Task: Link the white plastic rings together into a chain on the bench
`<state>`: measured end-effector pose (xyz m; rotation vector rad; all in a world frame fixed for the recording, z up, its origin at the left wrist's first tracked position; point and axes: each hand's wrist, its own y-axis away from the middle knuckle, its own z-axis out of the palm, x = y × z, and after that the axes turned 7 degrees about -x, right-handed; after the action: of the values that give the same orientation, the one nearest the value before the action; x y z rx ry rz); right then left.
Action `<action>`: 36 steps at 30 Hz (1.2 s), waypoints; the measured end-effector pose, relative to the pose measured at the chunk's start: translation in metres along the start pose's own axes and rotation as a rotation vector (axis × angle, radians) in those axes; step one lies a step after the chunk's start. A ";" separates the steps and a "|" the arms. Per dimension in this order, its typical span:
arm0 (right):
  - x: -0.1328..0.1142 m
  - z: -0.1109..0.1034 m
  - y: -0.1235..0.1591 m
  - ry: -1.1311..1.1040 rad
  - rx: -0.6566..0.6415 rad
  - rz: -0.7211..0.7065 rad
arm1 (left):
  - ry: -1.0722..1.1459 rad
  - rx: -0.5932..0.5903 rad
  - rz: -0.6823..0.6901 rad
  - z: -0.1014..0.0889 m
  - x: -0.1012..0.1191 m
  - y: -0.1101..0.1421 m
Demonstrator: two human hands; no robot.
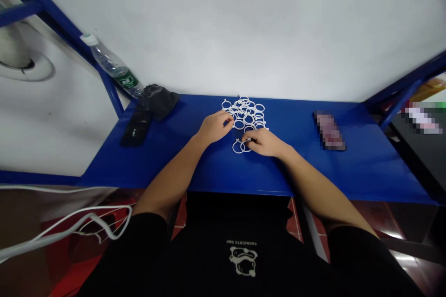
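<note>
In the head view, a cluster of white rings (240, 111) lies on the blue table (216, 167), toward its back edge, where the tabletop meets the pale wall (265, 37). The left hand (215, 127) rests at the cluster's left edge, fingers curled and thumb near forefinger; whether a ring is caught between them I cannot tell. The right hand (264, 142) is just in front of the cluster, thumb and forefinger pinching the top of a front ring (241, 147), which overlaps a second ring (232, 147) on its left. From these two a strip of blue surface runs to the front edge, close to the person's body. Wider stretches reach sideways: on the right to a blurred-out phone (329, 131), well apart from the right hand; on the left to a black device (135, 128) and a dark bag (160, 101), beside which a clear bottle (116, 67) slants near the blue frame (108, 86).
</note>
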<state>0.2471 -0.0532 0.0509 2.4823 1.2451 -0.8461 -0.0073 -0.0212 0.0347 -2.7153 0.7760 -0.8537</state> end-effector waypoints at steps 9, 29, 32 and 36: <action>0.000 0.004 -0.002 0.040 -0.013 -0.031 | -0.144 0.042 -0.197 0.008 -0.048 -0.001; -0.002 0.005 -0.002 0.065 0.247 0.073 | 0.036 0.108 0.201 0.006 0.014 0.003; -0.002 0.005 -0.001 0.107 0.310 0.084 | 0.081 0.053 0.245 0.011 0.022 0.006; -0.004 0.004 0.000 0.142 0.383 0.112 | 0.111 0.027 0.267 0.010 0.027 0.006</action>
<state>0.2438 -0.0574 0.0495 2.9278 1.0527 -0.9712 0.0143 -0.0405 0.0371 -2.4815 1.1112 -0.9487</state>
